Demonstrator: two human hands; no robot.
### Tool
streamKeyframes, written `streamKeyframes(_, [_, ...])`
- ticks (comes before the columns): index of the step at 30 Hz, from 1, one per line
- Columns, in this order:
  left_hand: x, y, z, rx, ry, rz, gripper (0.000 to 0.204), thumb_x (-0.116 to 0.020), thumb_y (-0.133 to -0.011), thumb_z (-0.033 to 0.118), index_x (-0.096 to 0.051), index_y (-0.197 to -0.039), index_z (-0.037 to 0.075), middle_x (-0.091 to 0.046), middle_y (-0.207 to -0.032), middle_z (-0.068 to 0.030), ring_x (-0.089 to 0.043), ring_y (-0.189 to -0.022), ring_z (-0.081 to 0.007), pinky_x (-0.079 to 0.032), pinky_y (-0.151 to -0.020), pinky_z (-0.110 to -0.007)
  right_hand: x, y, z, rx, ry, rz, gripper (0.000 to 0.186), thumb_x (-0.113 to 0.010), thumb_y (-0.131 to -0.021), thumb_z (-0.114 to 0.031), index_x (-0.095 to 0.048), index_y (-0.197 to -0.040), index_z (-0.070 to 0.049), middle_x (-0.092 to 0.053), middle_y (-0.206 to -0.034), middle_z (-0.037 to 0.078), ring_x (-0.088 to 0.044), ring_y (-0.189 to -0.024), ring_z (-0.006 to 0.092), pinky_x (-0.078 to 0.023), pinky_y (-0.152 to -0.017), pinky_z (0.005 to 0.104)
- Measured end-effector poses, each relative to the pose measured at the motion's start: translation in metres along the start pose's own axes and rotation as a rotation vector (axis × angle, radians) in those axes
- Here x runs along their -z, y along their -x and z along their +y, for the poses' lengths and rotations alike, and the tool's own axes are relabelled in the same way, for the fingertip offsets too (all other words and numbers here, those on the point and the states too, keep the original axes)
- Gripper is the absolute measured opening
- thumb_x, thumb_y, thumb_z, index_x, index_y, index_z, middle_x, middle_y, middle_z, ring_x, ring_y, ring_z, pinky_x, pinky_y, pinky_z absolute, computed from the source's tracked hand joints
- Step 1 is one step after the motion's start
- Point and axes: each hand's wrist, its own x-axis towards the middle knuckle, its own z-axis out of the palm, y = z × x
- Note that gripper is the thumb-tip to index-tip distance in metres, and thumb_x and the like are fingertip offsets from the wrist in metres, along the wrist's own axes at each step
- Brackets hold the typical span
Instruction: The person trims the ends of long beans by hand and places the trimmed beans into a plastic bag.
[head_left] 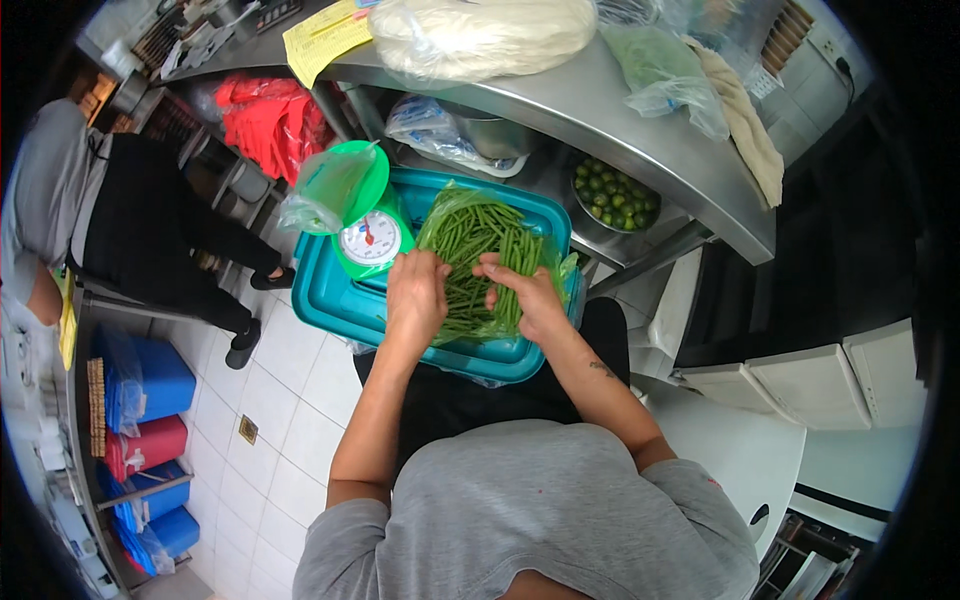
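A clear plastic bag (450, 210) full of long green beans (470, 235) lies spread in a teal plastic tub lid or tray (320, 305) in front of me. My left hand (417, 295) is at the bag's left side, its fingers curled in; what they pinch is hidden. My right hand (530, 297) rests on the right part of the beans, thumb and fingers around a lined-up bunch. A green dial scale (372, 238) stands in the tray's left part, with a pale green plastic bag (330, 190) on its pan.
A steel table (600, 110) stands beyond, bearing a large bagged white mass (485, 35), yellow paper (327, 40) and a cloth (740, 120). Under it sits a bowl of small green fruits (617, 195). Another person (150, 210) stands at left near blue bins (150, 380). A white chair (740, 435) is at right.
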Motion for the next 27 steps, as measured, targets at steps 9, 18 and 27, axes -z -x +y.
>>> streamKeyframes(9, [-0.033,0.02,0.019,-0.076,0.038,-0.089,0.01,-0.057,-0.074,0.0,-0.049,-0.079,-0.003,-0.052,-0.08,-0.0214,-0.049,-0.078,-0.038,-0.038,-0.067,-0.046,-0.007,-0.009,0.003,0.251,0.251,-0.077,0.019,-0.068,-0.076,-0.002,-0.06,-0.092,0.0,-0.062,-0.086,0.006,-0.054,-0.062,0.0115,-0.044,-0.054,0.0246])
streamKeyframes(18, [-0.03,-0.001,0.007,0.265,0.613,0.063,0.005,-0.056,-0.083,0.003,-0.053,-0.082,-0.001,-0.052,-0.069,-0.0118,-0.051,-0.059,-0.0216,-0.042,-0.055,-0.034,0.012,-0.011,-0.011,0.057,0.496,-0.023,0.02,-0.071,-0.074,-0.004,-0.061,-0.089,0.001,-0.06,-0.079,0.003,-0.051,-0.056,0.0096,-0.042,-0.051,0.0236])
streamKeyframes(27, [-0.02,-0.012,0.016,0.64,1.644,-0.501,0.007,-0.054,-0.087,0.01,-0.054,-0.085,0.003,-0.046,-0.066,0.0009,-0.04,-0.057,-0.0075,-0.032,-0.053,-0.02,0.034,-0.013,-0.019,0.465,0.907,-0.132,0.023,-0.071,-0.074,-0.011,-0.06,-0.09,0.001,-0.06,-0.075,0.003,-0.053,-0.058,0.0106,-0.045,-0.054,0.0253])
